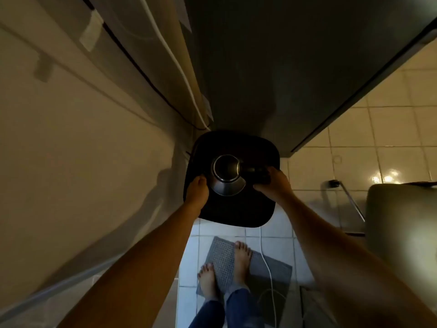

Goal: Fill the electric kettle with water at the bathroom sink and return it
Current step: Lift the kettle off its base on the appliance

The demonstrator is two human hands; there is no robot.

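A steel electric kettle (227, 176) with a dark lid and black handle stands on a black rounded-square stool top (233, 210), seen from straight above. My right hand (273, 184) is closed around the kettle's black handle on its right side. My left hand (197, 192) rests against the kettle's lower left side at the stool's left edge, fingers curled; whether it grips the kettle or the stool is unclear.
A dark grey appliance front (272, 67) rises behind the stool. A pale wall (71, 150) runs along the left with cables. A white cord (266, 263) drops to a grey mat (264, 271) under my bare feet. Tiled wall and a beige object (399, 228) sit right.
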